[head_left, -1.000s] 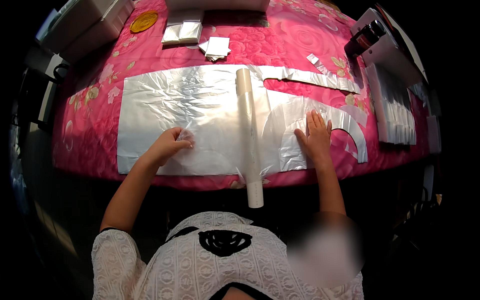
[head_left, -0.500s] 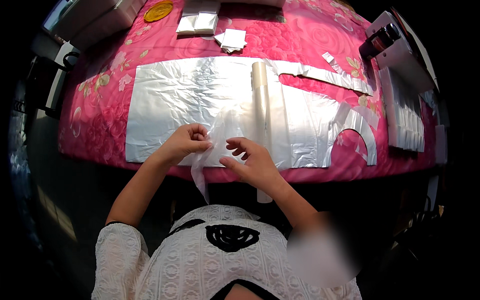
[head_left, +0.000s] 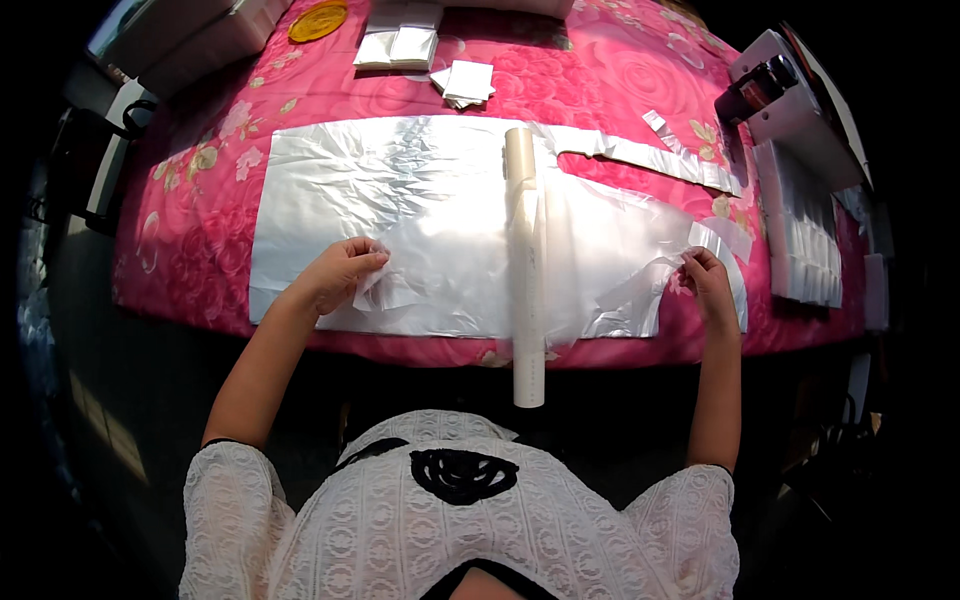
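Note:
A stack of whitish plastic bags with loop handles lies flat on the table. Across it rests a long pale roll, its near end jutting past the table edge. My left hand is closed in a pinch on crumpled, translucent plastic film over the bags' left part. At the handle end on the right, my right hand pinches the end of a thin translucent plastic strip. Whether both hands hold the same sheet, I cannot tell.
Pink floral cloth covers the table. At the back lie white folded packets and a yellow disc. A dark bottle and stacked clear plastic sleeves stand at the right. A pale bin is at the far left.
My right hand has moved far right from beside the left hand to the bags' handle end and closed on plastic. My left hand has shifted slightly left; its film no longer hangs over the edge.

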